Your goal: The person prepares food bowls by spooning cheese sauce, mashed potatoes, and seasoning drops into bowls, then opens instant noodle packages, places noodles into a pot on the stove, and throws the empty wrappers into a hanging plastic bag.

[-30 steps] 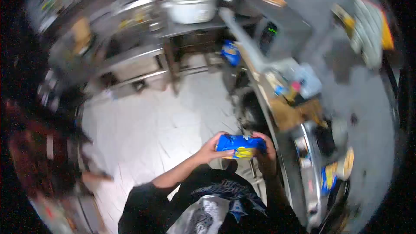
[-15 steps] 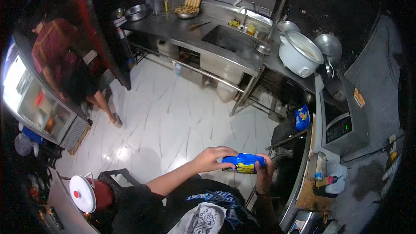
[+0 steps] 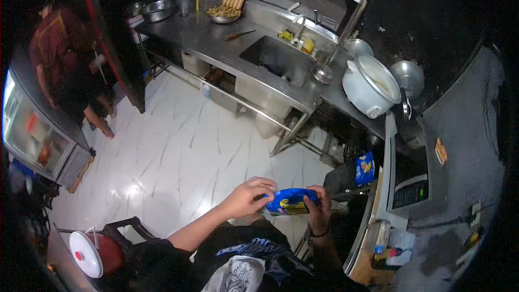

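Low in the middle of the head view is a shiny blue packet (image 3: 290, 202) with yellow print, its contents not visible. My left hand (image 3: 250, 197) pinches its left end with thumb and fingers. Wrapped round the right end is my right hand (image 3: 319, 205), thumb on the near face. The packet lies roughly level in front of my black printed shirt (image 3: 227, 243), above the floor.
A steel counter with a sink (image 3: 275, 59) runs along the far side. To the right stand a large white rice cooker (image 3: 370, 87), a microwave (image 3: 409, 178) and another blue packet (image 3: 365, 168). A red pot (image 3: 108, 251) is lower left; a person (image 3: 62, 54) walks by a display fridge (image 3: 38, 130).
My hands have moved slightly left with the blue packet, and its near face has turned a little. The view has shifted. At the left, the other person has stepped farther off.
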The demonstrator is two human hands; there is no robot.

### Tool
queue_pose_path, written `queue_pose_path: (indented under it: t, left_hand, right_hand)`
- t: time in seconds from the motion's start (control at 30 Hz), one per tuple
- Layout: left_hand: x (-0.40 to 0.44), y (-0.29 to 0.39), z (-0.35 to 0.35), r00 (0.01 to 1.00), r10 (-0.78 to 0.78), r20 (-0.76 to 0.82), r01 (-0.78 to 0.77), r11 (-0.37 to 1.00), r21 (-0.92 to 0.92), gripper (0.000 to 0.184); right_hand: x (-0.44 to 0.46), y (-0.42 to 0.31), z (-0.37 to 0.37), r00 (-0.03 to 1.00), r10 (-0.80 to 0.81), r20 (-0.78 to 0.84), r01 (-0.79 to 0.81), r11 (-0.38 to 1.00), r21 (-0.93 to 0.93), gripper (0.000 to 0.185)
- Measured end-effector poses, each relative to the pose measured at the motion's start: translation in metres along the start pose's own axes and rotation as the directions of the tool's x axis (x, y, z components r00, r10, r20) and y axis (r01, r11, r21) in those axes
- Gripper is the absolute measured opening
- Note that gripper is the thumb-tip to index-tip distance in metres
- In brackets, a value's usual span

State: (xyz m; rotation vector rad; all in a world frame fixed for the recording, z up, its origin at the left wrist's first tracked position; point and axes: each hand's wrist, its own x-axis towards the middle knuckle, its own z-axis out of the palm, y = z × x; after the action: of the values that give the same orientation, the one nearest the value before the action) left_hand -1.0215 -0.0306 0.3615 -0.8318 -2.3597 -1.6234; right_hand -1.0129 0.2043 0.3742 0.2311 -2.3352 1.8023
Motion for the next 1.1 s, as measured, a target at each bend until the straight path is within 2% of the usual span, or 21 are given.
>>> queue_pose_path:
  t: [0.03,0.1,0.2,0.23,0.27,0.3,0.37,0.47,0.5,0.57,0.6,0.63,0.7,0.77,0.83,0.87,0.9,0.97,1.03,1.07,1.1]
  left_hand:
    - [0.008,-0.012,-0.001,1.000,-0.006,-0.006,0.006,1.000,0.004,0.011]
    - [0.031,-0.037,-0.003,0.988,-0.091,0.121,0.079,0.992,0.101,0.015]
    - [0.084,-0.039,-0.007,0.997,-0.062,0.040,0.055,0.988,0.144,0.020]
    - [0.104,-0.044,-0.012,0.994,-0.074,0.075,0.062,0.986,0.156,0.020]
    - [0.122,-0.049,-0.015,0.995,-0.044,0.086,0.024,0.976,0.217,0.023]
    - [0.140,-0.058,-0.018,0.996,-0.004,0.086,-0.020,0.962,0.272,0.026]
    - [0.165,-0.085,-0.024,0.997,-0.044,0.062,0.025,0.961,0.275,0.024]
    - [0.188,-0.111,-0.038,0.947,-0.316,-0.057,0.317,0.948,0.018,0.024]
    - [0.195,-0.119,-0.043,0.944,-0.325,-0.055,0.326,0.945,0.015,0.024]
    - [0.207,-0.138,-0.050,0.893,-0.449,-0.036,0.440,0.886,-0.144,0.023]
    - [0.212,-0.148,-0.055,0.909,-0.417,-0.021,0.410,0.901,-0.143,0.020]
    - [0.221,-0.157,-0.060,0.887,-0.462,0.009,0.459,0.879,-0.130,0.020]
    - [0.236,-0.184,-0.066,0.918,-0.395,-0.015,0.392,0.915,-0.094,0.021]
    - [0.264,-0.199,-0.078,0.930,-0.366,0.029,0.367,0.929,-0.039,0.023]
    - [0.293,-0.223,-0.091,0.940,-0.328,0.097,0.324,0.945,0.051,0.026]
    - [0.307,-0.240,-0.097,0.969,-0.210,0.126,0.198,0.975,0.105,0.029]
    - [0.324,-0.259,-0.104,0.965,-0.208,0.157,0.195,0.976,0.093,0.029]
    - [0.363,-0.291,-0.119,0.964,-0.044,0.263,-0.016,0.975,0.221,0.029]
    - [0.401,-0.312,-0.138,0.947,-0.108,0.304,0.062,0.986,0.156,0.031]
    - [0.420,-0.323,-0.149,0.939,-0.070,0.336,0.033,0.993,0.115,0.033]
    - [0.438,-0.333,-0.159,0.928,-0.031,0.370,0.003,0.997,0.076,0.035]
  right_hand:
    - [0.014,0.011,-0.002,0.998,0.033,0.048,-0.034,0.999,0.027,0.021]
    - [0.049,0.028,-0.005,0.997,0.046,0.067,-0.050,0.997,0.060,0.023]
    - [0.109,0.057,-0.007,0.993,0.050,0.107,-0.053,0.998,0.034,0.026]
    - [0.131,0.067,-0.004,0.994,0.041,0.099,-0.043,0.999,0.019,0.028]
    - [0.150,0.075,0.000,0.978,0.142,0.153,-0.159,0.981,0.110,0.026]
    - [0.168,0.078,0.003,0.978,0.157,0.140,-0.174,0.977,0.123,0.026]
    - [0.209,0.063,0.011,0.957,0.083,0.277,-0.133,0.977,0.168,0.025]
    - [0.261,0.072,0.022,0.926,0.030,0.377,-0.113,0.974,0.199,0.025]
    - [0.277,0.075,0.026,0.907,0.001,0.421,-0.103,0.970,0.219,0.026]
    - [0.303,0.077,0.029,0.893,0.026,0.450,-0.131,0.970,0.203,0.025]
    - [0.313,0.083,0.032,0.886,0.037,0.463,-0.122,0.980,0.156,0.026]
    - [0.328,0.090,0.037,0.881,0.036,0.471,-0.101,0.988,0.114,0.027]
    - [0.354,0.104,0.049,0.894,0.022,0.448,-0.103,0.982,0.157,0.026]
    - [0.376,0.097,0.054,0.889,0.130,0.439,-0.182,0.980,0.079,0.025]
    - [0.400,0.115,0.059,0.897,0.158,0.414,-0.184,0.983,0.023,0.025]
    - [0.412,0.123,0.064,0.933,0.096,0.346,-0.092,0.995,-0.028,0.026]
    - [0.423,0.131,0.071,0.959,0.032,0.280,-0.008,0.996,-0.087,0.027]
    - [0.446,0.146,0.084,0.963,0.127,0.239,-0.097,0.986,-0.136,0.029]
    - [0.466,0.159,0.091,0.955,0.247,0.163,-0.222,0.963,-0.155,0.031]
    - [0.479,0.159,0.093,0.973,0.149,0.178,-0.097,0.958,-0.271,0.032]
    - [0.491,0.161,0.095,0.973,0.170,0.159,-0.120,0.952,-0.283,0.032]
